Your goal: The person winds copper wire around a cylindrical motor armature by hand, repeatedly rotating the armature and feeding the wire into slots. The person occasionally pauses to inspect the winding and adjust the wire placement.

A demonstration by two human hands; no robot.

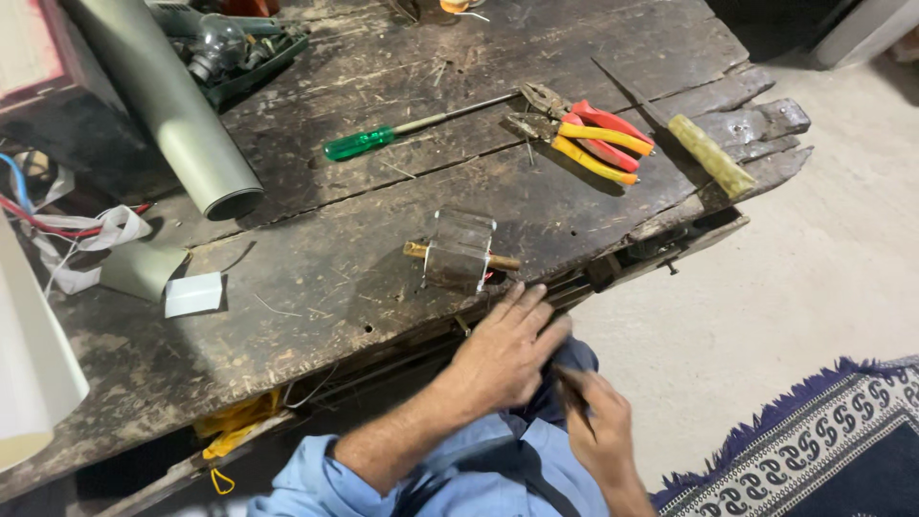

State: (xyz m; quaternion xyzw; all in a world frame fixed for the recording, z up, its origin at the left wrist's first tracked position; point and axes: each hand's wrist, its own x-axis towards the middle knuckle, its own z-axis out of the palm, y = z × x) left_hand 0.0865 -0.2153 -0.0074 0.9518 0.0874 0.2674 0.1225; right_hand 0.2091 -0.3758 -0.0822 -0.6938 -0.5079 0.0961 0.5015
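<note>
Worn dark workbench (316, 278) before us. Our metal core on its rod (459, 251) sits near the front edge, seemingly unfinished. Left hand (505, 352) spread flat just below it; right hand (598, 431) pinches a thin dark strip (574, 393). Pliers (584, 134) and screwdriver (402, 129) lie beyond.

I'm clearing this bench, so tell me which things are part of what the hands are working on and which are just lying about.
In hand:
left hand
right hand, its grip on a thin dark tool
metal block on a rod, nearest the hands

Lying about:
green screwdriver
pliers
yellow-handled tool
grey roll
</note>
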